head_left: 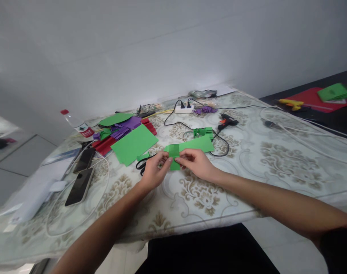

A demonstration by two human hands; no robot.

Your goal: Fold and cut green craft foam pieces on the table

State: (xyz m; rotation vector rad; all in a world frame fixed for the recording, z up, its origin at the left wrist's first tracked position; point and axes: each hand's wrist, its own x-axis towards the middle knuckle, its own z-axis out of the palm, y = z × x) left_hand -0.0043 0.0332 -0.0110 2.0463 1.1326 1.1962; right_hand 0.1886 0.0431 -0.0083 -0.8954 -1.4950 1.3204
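Between my two hands is a small folded piece of green paper (174, 150), pinched at its left and right edges. My left hand (157, 167) closes thumb and fingers on the left side. My right hand (197, 163) grips the right side the same way. Just behind lies a long green paper strip (200, 144) on the tablecloth. Scissors (141, 164) with black handles rest beside my left hand, partly hidden by it. Farther left are larger green sheets (135, 144). A fringed green paper piece (203, 132) sits beyond the strip.
A black glue gun (228, 121) and its cord lie behind, near a white power strip (184, 109). At left are a water bottle (79, 125), two phones (79, 186) and a looping white cable (108, 182). A yellow glue gun (291, 103) lies on the dark surface at right.
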